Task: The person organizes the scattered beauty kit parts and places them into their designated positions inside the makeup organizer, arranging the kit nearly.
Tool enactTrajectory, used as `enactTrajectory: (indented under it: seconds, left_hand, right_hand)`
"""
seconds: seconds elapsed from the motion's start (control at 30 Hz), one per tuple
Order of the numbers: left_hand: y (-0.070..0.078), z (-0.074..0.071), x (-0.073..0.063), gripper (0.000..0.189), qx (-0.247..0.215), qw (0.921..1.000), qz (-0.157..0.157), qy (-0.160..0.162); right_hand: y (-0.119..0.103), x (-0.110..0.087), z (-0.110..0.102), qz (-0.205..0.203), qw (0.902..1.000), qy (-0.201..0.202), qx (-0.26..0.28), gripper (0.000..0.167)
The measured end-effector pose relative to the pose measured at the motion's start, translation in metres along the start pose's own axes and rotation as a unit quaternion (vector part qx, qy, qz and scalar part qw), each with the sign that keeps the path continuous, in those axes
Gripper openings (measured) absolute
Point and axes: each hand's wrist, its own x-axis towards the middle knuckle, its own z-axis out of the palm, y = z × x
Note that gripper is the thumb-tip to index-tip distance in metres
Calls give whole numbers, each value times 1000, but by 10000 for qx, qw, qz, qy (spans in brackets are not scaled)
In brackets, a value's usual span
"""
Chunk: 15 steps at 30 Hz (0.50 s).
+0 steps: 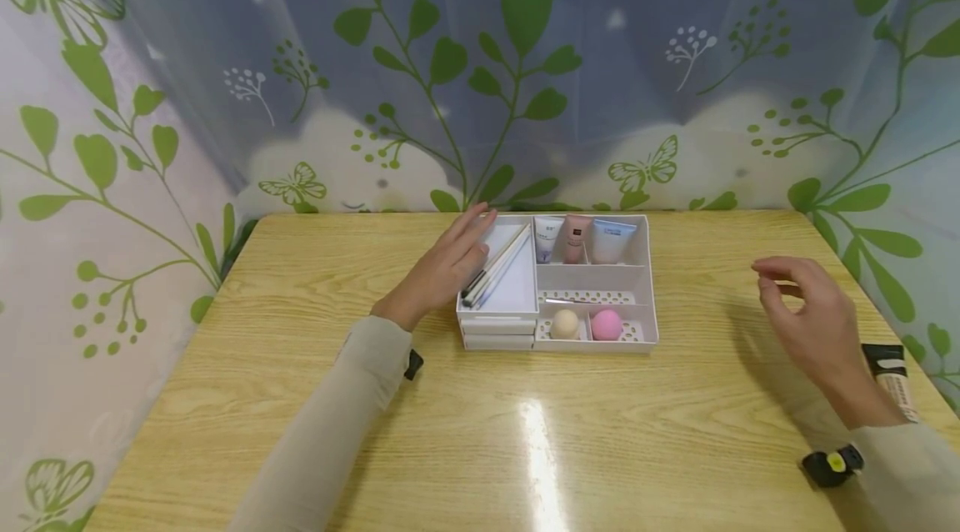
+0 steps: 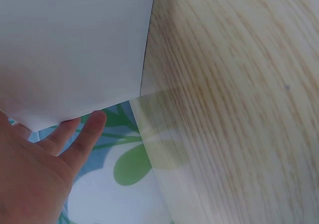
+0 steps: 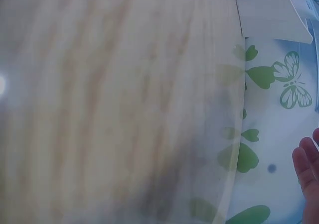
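Observation:
A white desk organizer (image 1: pixel 594 282) stands toward the back of the wooden table. My left hand (image 1: pixel 448 263) is at its back left corner, fingers extended along the rim; in the left wrist view its fingertips reach the far edge of the box's white side wall (image 2: pixel 75 50). Several slim makeup brushes (image 1: pixel 498 265) lie slantwise in the upper left tray. Away from the organizer, my right hand (image 1: pixel 813 323) hovers over the right side of the table, fingers loosely bent and holding nothing. Near its wrist lies a beige tube with a black cap (image 1: pixel 892 382).
Tubes in white (image 1: pixel 547 238), pink (image 1: pixel 575 238) and light blue (image 1: pixel 612 241) stand in the organizer's back compartments. A beige ball (image 1: pixel 564 324) and a pink ball (image 1: pixel 607 324) sit in front. Behind the table hangs a leaf-patterned curtain (image 1: pixel 480 132).

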Motion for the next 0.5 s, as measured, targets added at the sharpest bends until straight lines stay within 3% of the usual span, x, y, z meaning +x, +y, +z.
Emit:
enactTrajectory:
  seconds: [0.5]
  left_hand:
    - [0, 0, 0, 61, -26, 10000, -8, -22]
  right_hand:
    - [9, -9, -14, 329, 9994, -40, -30, 21]
